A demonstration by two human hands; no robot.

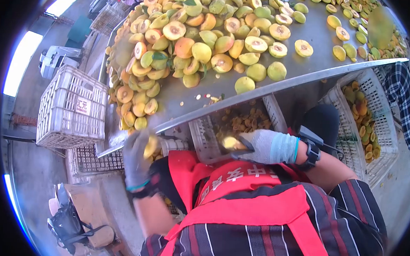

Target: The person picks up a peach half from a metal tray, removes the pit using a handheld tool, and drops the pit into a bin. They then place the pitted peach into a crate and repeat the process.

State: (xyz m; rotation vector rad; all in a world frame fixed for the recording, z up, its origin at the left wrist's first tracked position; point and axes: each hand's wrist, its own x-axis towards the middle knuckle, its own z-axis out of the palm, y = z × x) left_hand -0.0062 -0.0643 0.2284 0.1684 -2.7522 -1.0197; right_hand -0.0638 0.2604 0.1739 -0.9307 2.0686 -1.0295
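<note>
Both hands wear grey work gloves. My left hand, smeared by motion, is just below the table's front edge, its fingers closed on a yellow peach half. To the right, my right hand is closed around another yellow piece of peach, its dark fingertips pressed against the flesh. Below and behind that hand stands a crate with cut peach halves inside. A big heap of peaches, whole-looking and halved, covers the metal table in front of me.
A white crate stands at the left on a dark crate. At the right, another white crate holds fruit halves. Cardboard and a black bag lie lower left. A checked sleeve shows far right.
</note>
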